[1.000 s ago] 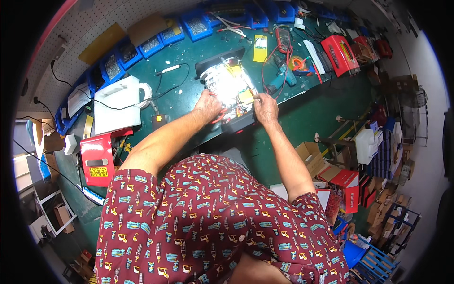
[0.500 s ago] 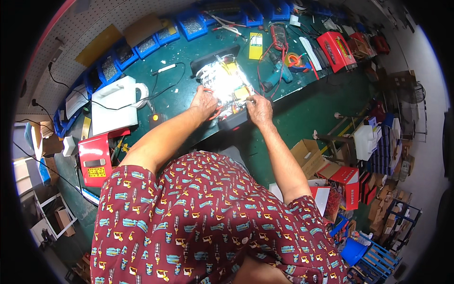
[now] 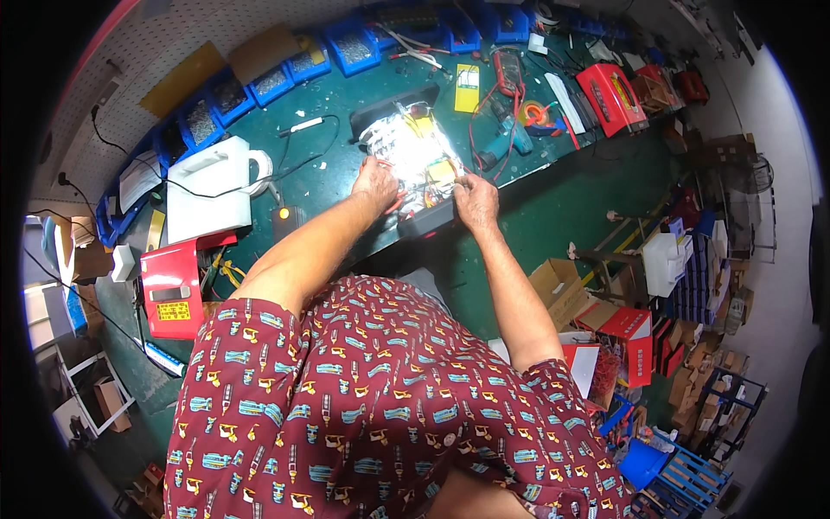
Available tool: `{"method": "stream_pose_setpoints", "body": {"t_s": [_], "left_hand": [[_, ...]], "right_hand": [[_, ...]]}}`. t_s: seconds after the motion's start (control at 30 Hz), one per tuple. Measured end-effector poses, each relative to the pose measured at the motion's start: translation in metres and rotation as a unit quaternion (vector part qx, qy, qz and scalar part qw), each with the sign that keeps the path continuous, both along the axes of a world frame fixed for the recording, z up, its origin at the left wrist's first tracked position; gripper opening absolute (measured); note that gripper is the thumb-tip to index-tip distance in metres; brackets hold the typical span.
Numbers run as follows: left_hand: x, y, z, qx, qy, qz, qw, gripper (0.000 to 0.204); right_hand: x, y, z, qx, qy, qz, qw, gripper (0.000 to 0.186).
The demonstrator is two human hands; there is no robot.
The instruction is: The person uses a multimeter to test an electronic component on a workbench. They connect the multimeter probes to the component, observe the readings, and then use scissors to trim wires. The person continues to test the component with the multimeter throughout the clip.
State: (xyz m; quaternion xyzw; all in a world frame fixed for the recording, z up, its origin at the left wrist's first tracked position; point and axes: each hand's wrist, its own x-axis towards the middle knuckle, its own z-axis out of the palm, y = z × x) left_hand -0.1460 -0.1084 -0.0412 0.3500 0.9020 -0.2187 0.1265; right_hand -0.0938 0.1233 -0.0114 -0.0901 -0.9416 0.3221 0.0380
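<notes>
An open black-cased electronic device (image 3: 418,223) sits on the green workbench (image 3: 316,186), its interior full of wires and parts and washed out by bright glare, with a yellow block (image 3: 441,170) at its right. My left hand (image 3: 374,184) is closed at the device's left side around something red, either wire or a handle; I cannot tell which. My right hand (image 3: 475,199) is closed at the device's right edge beside the yellow block, fingertips pinched; what they hold is too small to make out.
Blue parts bins (image 3: 353,48) line the back. A white foam piece (image 3: 203,203) and red metal casings (image 3: 169,285) lie left. A drill (image 3: 503,143), multimeter (image 3: 507,73), tape rolls (image 3: 536,115) and red housing (image 3: 609,95) are right. Boxes (image 3: 627,346) fill the floor at lower right.
Since a second ago, both hands and the device appear slightly up and left in view, along with the bench. The hands keep the same closed grips at the device's sides.
</notes>
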Motion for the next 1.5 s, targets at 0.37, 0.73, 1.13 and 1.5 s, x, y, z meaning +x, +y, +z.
{"method": "stream_pose_setpoints", "body": {"t_s": [0.37, 0.73, 1.13, 1.5], "left_hand": [[0.012, -0.02, 0.019, 0.07, -0.102, 0.031, 0.992, 0.027], [0.022, -0.057, -0.018, 0.151, 0.091, 0.059, 0.982, 0.041], [0.061, -0.068, 0.001, 0.296, -0.128, 0.207, 0.924, 0.021], [0.067, -0.04, 0.015, 0.363, -0.285, 0.313, 0.83, 0.037]], "right_hand": [[-0.001, 0.0, 0.001, -0.001, -0.04, -0.006, 0.999, 0.023], [-0.021, -0.04, 0.021, 0.14, -0.083, 0.189, 0.968, 0.026], [-0.04, -0.04, 0.026, 0.176, -0.186, 0.219, 0.942, 0.03], [-0.063, -0.018, 0.003, 0.072, -0.273, 0.249, 0.926, 0.028]]}}
